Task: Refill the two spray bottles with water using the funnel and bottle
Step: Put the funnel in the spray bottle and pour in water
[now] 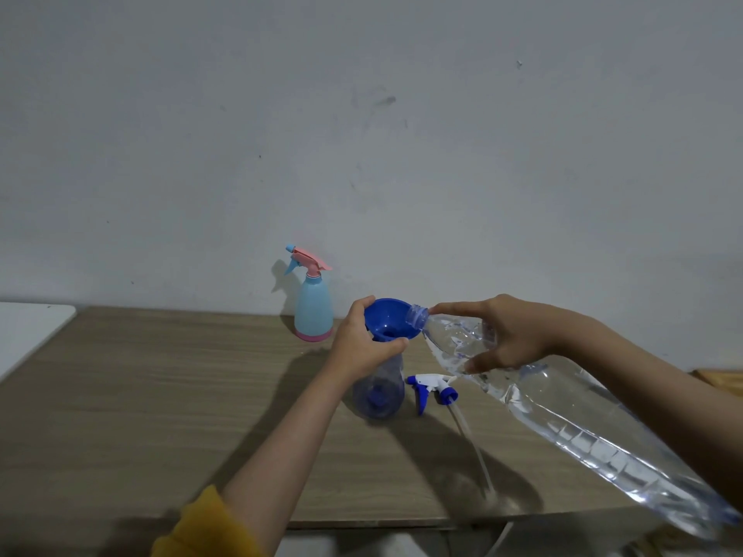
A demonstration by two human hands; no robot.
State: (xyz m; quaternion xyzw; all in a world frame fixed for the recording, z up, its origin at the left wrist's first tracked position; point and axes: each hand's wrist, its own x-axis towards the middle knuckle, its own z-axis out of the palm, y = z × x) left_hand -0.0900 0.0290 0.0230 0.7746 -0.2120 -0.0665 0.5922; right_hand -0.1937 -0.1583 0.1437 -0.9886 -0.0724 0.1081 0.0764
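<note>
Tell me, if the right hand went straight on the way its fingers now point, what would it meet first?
Probably the blue funnel. The right hand grips the water bottle near its neck, fingers pointing left toward the funnel, whose rim lies just beyond the bottle's mouth. Depth is unclear from this one view.

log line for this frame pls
phase: pour start | left hand: steadies blue plastic funnel | right hand: tilts clear plastic water bottle, mouth at funnel

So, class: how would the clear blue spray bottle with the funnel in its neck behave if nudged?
The clear blue spray bottle probably tips easily: it looks nearly empty, and the blue plastic funnel makes it top-heavy. The left hand gripping its neck suggests that it needs steadying.
</note>
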